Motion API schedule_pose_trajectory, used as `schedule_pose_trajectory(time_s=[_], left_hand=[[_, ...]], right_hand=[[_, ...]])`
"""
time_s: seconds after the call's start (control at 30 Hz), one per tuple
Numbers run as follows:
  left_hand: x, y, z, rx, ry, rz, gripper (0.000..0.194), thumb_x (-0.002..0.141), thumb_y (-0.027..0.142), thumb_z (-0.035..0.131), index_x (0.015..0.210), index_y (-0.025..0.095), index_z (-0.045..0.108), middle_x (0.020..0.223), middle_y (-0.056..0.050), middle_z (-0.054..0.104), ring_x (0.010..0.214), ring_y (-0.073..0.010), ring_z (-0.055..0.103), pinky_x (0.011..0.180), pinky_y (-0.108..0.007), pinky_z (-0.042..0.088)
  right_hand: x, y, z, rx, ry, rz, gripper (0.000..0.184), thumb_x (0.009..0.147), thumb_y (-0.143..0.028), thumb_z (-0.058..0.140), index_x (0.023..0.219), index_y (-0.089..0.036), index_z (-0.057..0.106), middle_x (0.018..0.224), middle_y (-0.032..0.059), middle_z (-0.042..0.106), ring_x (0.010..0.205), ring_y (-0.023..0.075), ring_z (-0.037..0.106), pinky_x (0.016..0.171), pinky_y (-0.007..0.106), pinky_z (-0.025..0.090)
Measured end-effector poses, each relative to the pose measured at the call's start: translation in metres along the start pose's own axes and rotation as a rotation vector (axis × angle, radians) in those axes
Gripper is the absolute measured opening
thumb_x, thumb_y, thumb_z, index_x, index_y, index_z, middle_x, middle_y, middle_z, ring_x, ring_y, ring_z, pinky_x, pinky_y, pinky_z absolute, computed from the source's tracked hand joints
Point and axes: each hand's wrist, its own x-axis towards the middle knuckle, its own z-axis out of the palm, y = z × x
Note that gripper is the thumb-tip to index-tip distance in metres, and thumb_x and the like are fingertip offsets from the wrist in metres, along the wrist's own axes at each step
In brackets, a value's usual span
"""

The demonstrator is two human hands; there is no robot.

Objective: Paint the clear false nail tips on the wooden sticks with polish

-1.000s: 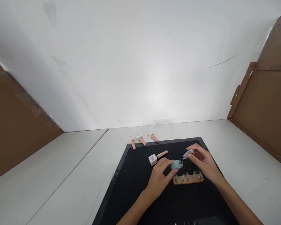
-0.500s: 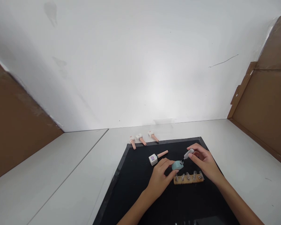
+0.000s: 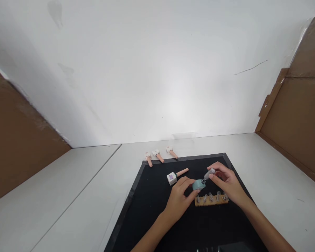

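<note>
My left hand (image 3: 180, 196) pinches a pale teal nail polish bottle (image 3: 198, 184), tilted with its neck toward the right. Between the thumb and fingers of my right hand (image 3: 227, 180) is a grey nail polish cap (image 3: 209, 174), its lower end at the bottle's mouth. The brush under the cap is mostly hidden in the neck. Just below both hands lies a tan strip (image 3: 211, 201) bearing several clear nail tips. A white nail polish bottle with a pink cap (image 3: 172, 178) rests on its side left of the teal bottle.
Three more white bottles with pink caps (image 3: 158, 156) lie along the far edge of the black mat (image 3: 152, 203). Beyond stands a white wall (image 3: 157, 87), with brown cardboard panels (image 3: 296, 105) at either side.
My right hand has moved left and slightly down, bringing the cap closer to the bottle's neck; less of the dark brush shows. My left hand and the bottle stay in place.
</note>
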Motion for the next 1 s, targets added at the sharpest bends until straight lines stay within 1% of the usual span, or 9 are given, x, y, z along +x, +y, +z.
schedule_pose_trajectory(time_s=[0.23, 0.4, 0.63, 0.77, 0.87, 1.0], left_hand=[[-0.0002, -0.0004, -0.0012, 0.028, -0.011, -0.014, 0.018, 0.086, 0.031, 0.053, 0.088, 0.018, 0.066, 0.075, -0.005, 0.064, 0.071, -0.0187, 0.061, 0.063, -0.031, 0.052], [-0.0002, 0.0004, -0.0021, 0.0, -0.009, -0.032, 0.019, 0.086, 0.032, 0.053, 0.088, 0.018, 0.066, 0.076, -0.006, 0.065, 0.071, -0.0192, 0.062, 0.064, -0.031, 0.052], [0.0017, 0.0021, -0.0037, -0.088, -0.005, -0.09, 0.018, 0.085, 0.032, 0.056, 0.086, 0.017, 0.066, 0.077, -0.006, 0.066, 0.071, -0.0189, 0.061, 0.064, -0.03, 0.053], [0.0022, 0.0031, -0.0039, -0.109, 0.0, -0.101, 0.019, 0.084, 0.033, 0.056, 0.085, 0.017, 0.066, 0.077, -0.006, 0.066, 0.071, -0.0188, 0.061, 0.064, -0.031, 0.053], [0.0027, 0.0026, -0.0043, -0.107, 0.005, -0.131, 0.019, 0.083, 0.032, 0.056, 0.084, 0.017, 0.067, 0.076, -0.006, 0.066, 0.069, -0.0188, 0.06, 0.063, -0.031, 0.052], [0.0033, -0.0012, -0.0037, -0.097, -0.031, -0.21, 0.015, 0.08, 0.027, 0.058, 0.085, 0.017, 0.067, 0.079, -0.006, 0.069, 0.07, -0.019, 0.061, 0.065, -0.031, 0.052]], right_hand=[[0.0009, -0.0042, -0.0011, 0.017, 0.012, 0.001, 0.017, 0.082, -0.039, 0.062, 0.088, -0.024, 0.067, 0.082, 0.0032, 0.058, 0.07, 0.0185, 0.058, 0.061, 0.03, 0.049], [0.0005, -0.0065, -0.0027, 0.028, 0.033, 0.005, 0.019, 0.082, -0.042, 0.062, 0.088, -0.024, 0.067, 0.081, 0.0034, 0.058, 0.07, 0.0187, 0.058, 0.06, 0.03, 0.049], [0.0003, -0.0056, -0.0026, 0.038, 0.049, 0.012, 0.016, 0.082, -0.039, 0.063, 0.089, -0.025, 0.068, 0.083, 0.0032, 0.058, 0.071, 0.0182, 0.058, 0.062, 0.03, 0.048], [0.0004, -0.0058, -0.0014, 0.034, 0.04, 0.026, 0.015, 0.081, -0.036, 0.065, 0.088, -0.025, 0.069, 0.083, 0.0029, 0.06, 0.068, 0.0171, 0.058, 0.06, 0.029, 0.049], [0.001, -0.0062, -0.0025, 0.035, 0.064, 0.039, 0.015, 0.08, -0.037, 0.066, 0.087, -0.024, 0.069, 0.081, 0.0028, 0.06, 0.069, 0.0177, 0.059, 0.06, 0.029, 0.049], [0.0022, -0.005, -0.0049, 0.043, 0.112, 0.064, 0.019, 0.079, -0.041, 0.066, 0.088, -0.023, 0.067, 0.077, 0.0025, 0.06, 0.065, 0.0172, 0.058, 0.054, 0.027, 0.048]])
